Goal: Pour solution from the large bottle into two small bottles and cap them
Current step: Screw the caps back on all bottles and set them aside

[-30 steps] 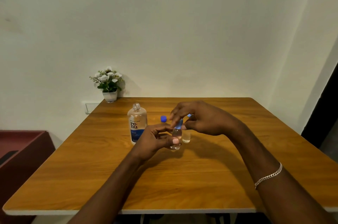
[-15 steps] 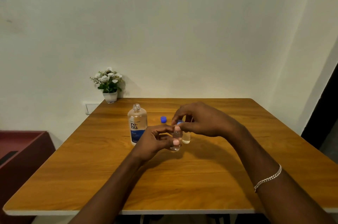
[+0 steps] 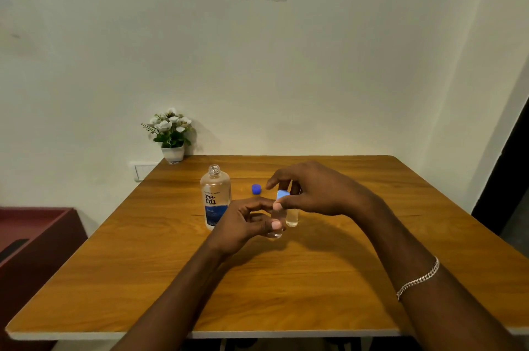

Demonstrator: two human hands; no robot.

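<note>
The left hand (image 3: 246,224) grips one small bottle (image 3: 277,226) low over the worktop (image 3: 286,287), while the right hand (image 3: 317,193) pinches a pale blue cap (image 3: 282,194) at its neck. The second small bottle (image 3: 292,219) stands just beside it, its top hidden. A crooked start could cross-thread the cap, and a careless knuckle might tip that neighbour or the open large bottle (image 3: 215,199) further left

At mid-frame the left hand (image 3: 246,224) grips a small clear bottle (image 3: 278,222) upright on the wooden table (image 3: 286,287) while the right hand (image 3: 312,193) pinches its light blue cap (image 3: 282,195); a second small bottle (image 3: 292,217) stands just beside, the uncapped Renu bottle (image 3: 215,197) left of them
</note>
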